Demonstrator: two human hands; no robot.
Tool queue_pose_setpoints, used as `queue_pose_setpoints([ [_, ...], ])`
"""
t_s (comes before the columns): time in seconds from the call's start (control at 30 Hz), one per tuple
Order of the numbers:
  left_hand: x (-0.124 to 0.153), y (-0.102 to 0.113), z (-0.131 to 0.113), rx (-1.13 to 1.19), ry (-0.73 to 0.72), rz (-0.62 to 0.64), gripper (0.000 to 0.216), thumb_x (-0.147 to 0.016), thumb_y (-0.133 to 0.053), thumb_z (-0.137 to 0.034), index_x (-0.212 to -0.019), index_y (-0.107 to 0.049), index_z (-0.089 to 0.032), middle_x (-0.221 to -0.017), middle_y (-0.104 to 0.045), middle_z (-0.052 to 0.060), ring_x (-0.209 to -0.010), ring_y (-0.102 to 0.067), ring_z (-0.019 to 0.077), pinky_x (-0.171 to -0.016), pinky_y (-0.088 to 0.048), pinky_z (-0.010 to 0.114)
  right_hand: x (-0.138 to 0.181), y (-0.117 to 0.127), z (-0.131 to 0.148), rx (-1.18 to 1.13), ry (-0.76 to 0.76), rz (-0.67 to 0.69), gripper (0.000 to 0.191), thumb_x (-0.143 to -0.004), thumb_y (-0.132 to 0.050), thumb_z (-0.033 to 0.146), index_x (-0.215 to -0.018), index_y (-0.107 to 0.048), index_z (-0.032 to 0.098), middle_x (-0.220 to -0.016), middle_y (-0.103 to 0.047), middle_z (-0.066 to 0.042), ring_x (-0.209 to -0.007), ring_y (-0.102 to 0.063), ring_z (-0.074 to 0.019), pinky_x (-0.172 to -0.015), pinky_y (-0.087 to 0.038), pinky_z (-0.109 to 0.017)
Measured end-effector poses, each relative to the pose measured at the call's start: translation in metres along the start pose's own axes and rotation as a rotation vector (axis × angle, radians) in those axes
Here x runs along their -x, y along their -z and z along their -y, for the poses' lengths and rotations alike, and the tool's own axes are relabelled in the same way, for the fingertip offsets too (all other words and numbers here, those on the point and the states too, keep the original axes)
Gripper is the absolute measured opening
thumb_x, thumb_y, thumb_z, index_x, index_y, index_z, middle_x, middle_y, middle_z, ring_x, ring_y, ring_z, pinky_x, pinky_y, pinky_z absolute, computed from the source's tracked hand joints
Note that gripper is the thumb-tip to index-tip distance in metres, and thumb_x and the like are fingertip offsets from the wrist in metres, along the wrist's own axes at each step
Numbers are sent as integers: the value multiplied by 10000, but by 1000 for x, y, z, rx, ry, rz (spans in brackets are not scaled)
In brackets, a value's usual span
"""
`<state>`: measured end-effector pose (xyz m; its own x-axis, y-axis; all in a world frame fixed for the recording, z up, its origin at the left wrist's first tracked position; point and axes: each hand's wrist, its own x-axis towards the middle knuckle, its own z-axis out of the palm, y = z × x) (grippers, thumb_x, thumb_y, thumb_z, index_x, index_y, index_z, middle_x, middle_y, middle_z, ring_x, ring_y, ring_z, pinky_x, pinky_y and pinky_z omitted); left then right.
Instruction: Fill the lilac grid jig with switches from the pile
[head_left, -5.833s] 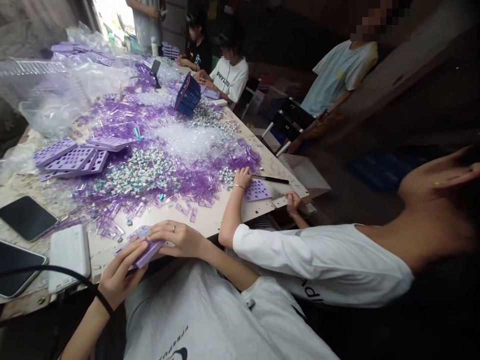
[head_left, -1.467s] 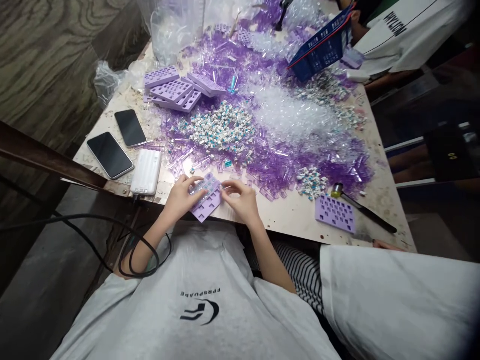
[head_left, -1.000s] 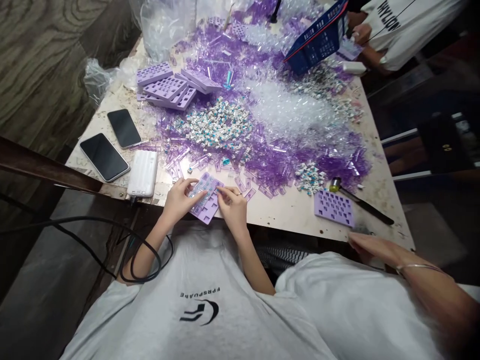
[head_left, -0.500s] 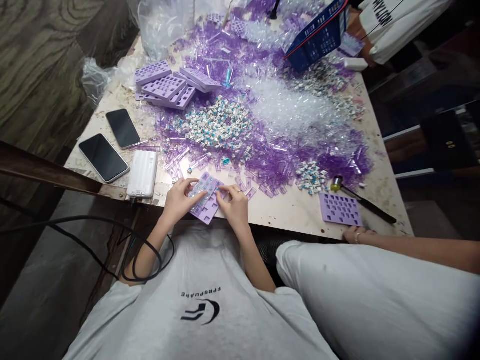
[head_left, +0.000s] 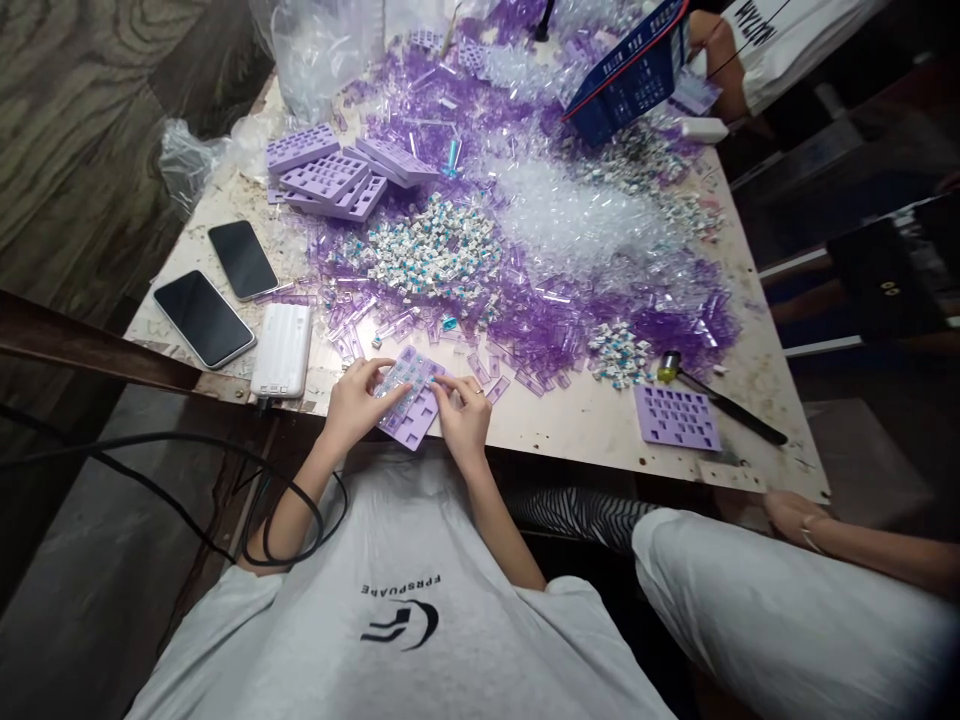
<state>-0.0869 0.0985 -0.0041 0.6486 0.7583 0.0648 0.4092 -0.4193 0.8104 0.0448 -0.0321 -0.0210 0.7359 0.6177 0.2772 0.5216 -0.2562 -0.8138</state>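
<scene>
A small lilac tray with rows of pockets (head_left: 412,402) rests at the near edge of the table (head_left: 592,425). My left hand (head_left: 354,400) grips its left side, fingers curled over the top. My right hand (head_left: 463,412), a ring on one finger, pinches at the tray's right edge; what is between those fingertips is too small to make out. Just beyond the tray lie loose clear purple plastic strips (head_left: 525,330) and a heap of small white and teal parts (head_left: 427,250).
Two phones (head_left: 202,316) (head_left: 241,258) and a white power bank (head_left: 281,349) lie left. Stacked lilac trays (head_left: 330,172) sit at the back left, a blue basket (head_left: 626,80) behind. A second lilac tray (head_left: 676,416) and a hammer (head_left: 712,398) are right. A neighbour's hand (head_left: 795,515) hangs below the table edge.
My view swung from looking across the table to looking down. My hands stay on the lilac tray, the right one shifting at its edge. The neighbour's hand dropped off the table.
</scene>
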Motion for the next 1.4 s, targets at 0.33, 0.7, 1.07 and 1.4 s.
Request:
queue_pose_setpoints([
  [0.33, 2, 2, -3, 3, 3, -2, 393, -812, -726, -495, -1119, -685, -252, -883, -575, 0, -687, -540, 132, -669, -443, 256, 2, -2, 4, 19, -53, -24, 217, -917, -608, 347, -966, -746, 186, -812, -652, -32, -781, -638, -174, -805, -502, -302],
  [0.7, 2, 2, -3, 2, 1, -9, 396, -808, -733, -490, -1119, -682, -250, -896, -576, -4, -667, -527, 119, -666, -440, 254, 5, -2, 6, 216, 31, -15, 237, -969, -548, 331, -1000, -731, 183, -839, -646, -59, -841, -629, -209, -847, -484, -335],
  [1.07, 2, 2, -4, 3, 6, -10, 382, -805, -739, -469, -1109, -686, -244, -884, -573, -1, -672, -529, 124, -665, -436, 257, -10, 12, 16, 417, 160, 200, 234, -994, -477, 252, -1063, -684, 169, -946, -648, -99, -932, -592, -261, -890, -453, -397],
  [1.4, 4, 6, -2, 19, -4, 3, 389, -819, -713, -470, -1130, -659, -242, -903, -594, 8, -792, -604, 168, -744, -481, 278, -4, 10, 24, 522, 178, 194, 261, -1006, -435, 233, -1092, -672, 164, -944, -652, -113, -925, -602, -274, -843, -477, -403],
])
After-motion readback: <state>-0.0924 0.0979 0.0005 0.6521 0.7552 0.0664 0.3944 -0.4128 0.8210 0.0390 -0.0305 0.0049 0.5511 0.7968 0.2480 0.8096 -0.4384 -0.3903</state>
